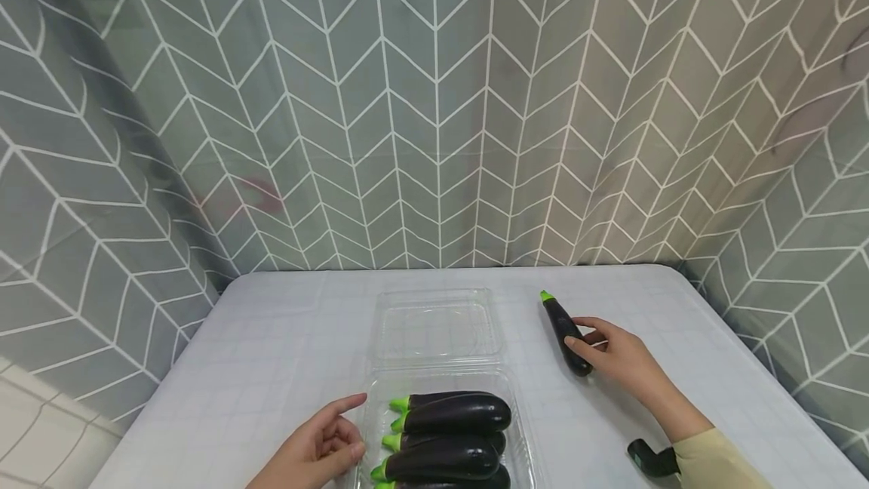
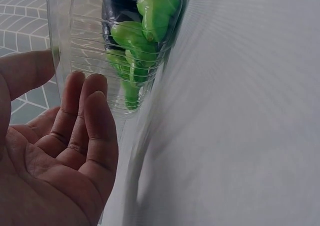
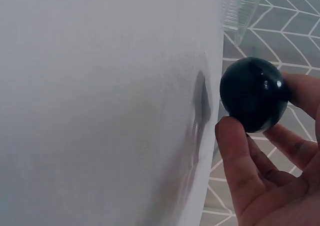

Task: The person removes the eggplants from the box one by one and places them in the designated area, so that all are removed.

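My right hand (image 1: 614,353) grips a dark purple eggplant (image 1: 562,327) with a bright green stem end, thumb on one side and fingers on the other. In the right wrist view the rounded bottom of this eggplant (image 3: 254,94) is held off the white table, its shadow lying apart from it. My left hand (image 1: 315,444) is at the left rim of a clear plastic container (image 1: 519,429), its fingers relaxed and loosely bent. The left wrist view shows those fingertips (image 2: 95,83) right at the ribbed wall. Several eggplants (image 1: 448,413) lie side by side inside, green ends left.
The container's clear lid (image 1: 437,327) lies folded open behind it on the white-covered table (image 1: 292,338). Grey curtains (image 1: 434,112) with a white chevron pattern surround the table. A small black device (image 1: 653,460) sits beside the right sleeve (image 1: 720,462).
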`<state>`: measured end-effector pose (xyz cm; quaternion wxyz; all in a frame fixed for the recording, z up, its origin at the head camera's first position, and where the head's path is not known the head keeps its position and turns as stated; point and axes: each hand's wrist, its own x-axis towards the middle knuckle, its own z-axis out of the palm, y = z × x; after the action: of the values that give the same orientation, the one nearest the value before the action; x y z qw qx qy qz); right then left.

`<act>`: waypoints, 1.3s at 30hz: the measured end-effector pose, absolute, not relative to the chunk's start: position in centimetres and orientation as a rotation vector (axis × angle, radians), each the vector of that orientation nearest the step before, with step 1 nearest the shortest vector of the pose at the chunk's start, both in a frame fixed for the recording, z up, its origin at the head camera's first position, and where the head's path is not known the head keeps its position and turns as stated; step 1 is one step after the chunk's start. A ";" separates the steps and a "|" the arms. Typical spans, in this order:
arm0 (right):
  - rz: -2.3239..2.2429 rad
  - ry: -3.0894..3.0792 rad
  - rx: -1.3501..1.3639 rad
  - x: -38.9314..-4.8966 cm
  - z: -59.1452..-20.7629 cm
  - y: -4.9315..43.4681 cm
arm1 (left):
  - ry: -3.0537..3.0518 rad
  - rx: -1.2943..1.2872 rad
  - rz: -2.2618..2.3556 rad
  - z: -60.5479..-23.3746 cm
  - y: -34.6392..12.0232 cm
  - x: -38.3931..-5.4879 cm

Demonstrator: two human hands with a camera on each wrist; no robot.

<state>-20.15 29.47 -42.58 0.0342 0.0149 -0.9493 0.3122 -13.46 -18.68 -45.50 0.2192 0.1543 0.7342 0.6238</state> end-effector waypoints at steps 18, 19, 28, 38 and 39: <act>0.865 -2.996 0.011 -21.4 -43.1 29.6 | 2.063 0.415 1.724 -45.5 -18.6 -13.4; 0.864 -2.999 0.008 -21.4 -43.1 29.6 | 2.067 0.411 1.723 -45.5 -18.5 -13.4; 0.856 -3.006 0.029 -21.3 -43.2 29.8 | 2.077 0.426 1.719 -45.4 -18.5 -13.3; 0.858 -3.008 0.045 -21.3 -43.2 29.8 | 2.072 0.430 1.718 -45.1 -18.5 -13.2; 0.858 -3.008 0.044 -21.3 -43.2 29.8 | 2.070 0.429 1.720 -45.1 -18.5 -13.2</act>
<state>-21.28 29.78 -43.17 0.0065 0.0141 -0.9616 0.2742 -13.19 -18.48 -45.12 0.2068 0.1541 0.7432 0.6174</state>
